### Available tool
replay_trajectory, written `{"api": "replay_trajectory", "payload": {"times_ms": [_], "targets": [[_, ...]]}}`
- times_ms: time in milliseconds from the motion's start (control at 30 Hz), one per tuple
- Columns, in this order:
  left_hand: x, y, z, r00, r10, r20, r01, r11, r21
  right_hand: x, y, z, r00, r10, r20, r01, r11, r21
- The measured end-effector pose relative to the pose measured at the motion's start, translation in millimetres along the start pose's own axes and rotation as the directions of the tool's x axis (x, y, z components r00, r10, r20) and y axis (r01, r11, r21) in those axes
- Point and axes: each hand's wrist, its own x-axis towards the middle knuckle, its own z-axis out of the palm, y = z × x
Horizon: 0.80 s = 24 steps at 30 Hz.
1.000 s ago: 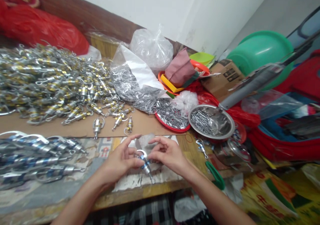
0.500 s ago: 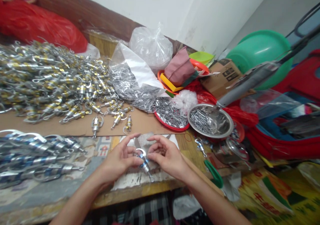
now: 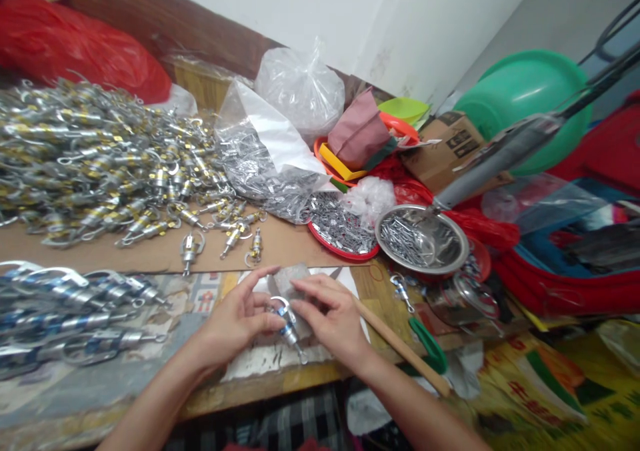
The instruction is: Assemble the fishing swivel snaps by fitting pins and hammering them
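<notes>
Lower centre, the left hand (image 3: 240, 314) pinches a clasp (image 3: 289, 331) slanting down-right; the right hand (image 3: 336, 314), close beside, I can't judge.

The left hand (image 3: 239, 319) holds a blue-banded metal fitting (image 3: 289, 333)

blue-silver fitting (image 3: 289, 333), tan handle (image 3: 404, 351), green basin (image 3: 543, 97), red bag (image 3: 75, 51), checked cloth (image 3: 305, 421)
</notes>
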Motion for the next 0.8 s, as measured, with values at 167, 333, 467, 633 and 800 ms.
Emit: {"api": "replay_trajectory", "payload": {"times_ms": [167, 333, 467, 633, 800], "targets": [[-1, 2, 0.2, 1.000, -0.014, -0.013, 0.015, 1.000, 0.024, -19, 34, -61, 0.984, 0.090, -0.153, -0.151, 0.875, -0.461], [-1, 5, 0.9, 1.000, -0.014, -0.005, 0.014, 0.998, 0.061, -48, 59, -90, 0.955, 0.279, 0.098, -0.116, 0.658, -0.744], [0, 3, -0.2, 1.000, -0.003, -0.009, 0.004, 0.997, 0.077, -50, 38, -86, 0.982, 0.185, 0.037, -0.118, 0.756, -0.644], [0, 3, 0.8, 0.999, -0.005, -0.037, 0.008, 0.996, 0.091, -49, -12, -79, 0.986, -0.140, 0.095, 0.169, 0.869, -0.466], [1, 2, -0.7, 0.999, 0.024, -0.039, -0.020, 0.995, 0.094, -57, -24, -67, 0.944, -0.099, 0.314, 0.261, 0.807, -0.529]]}}
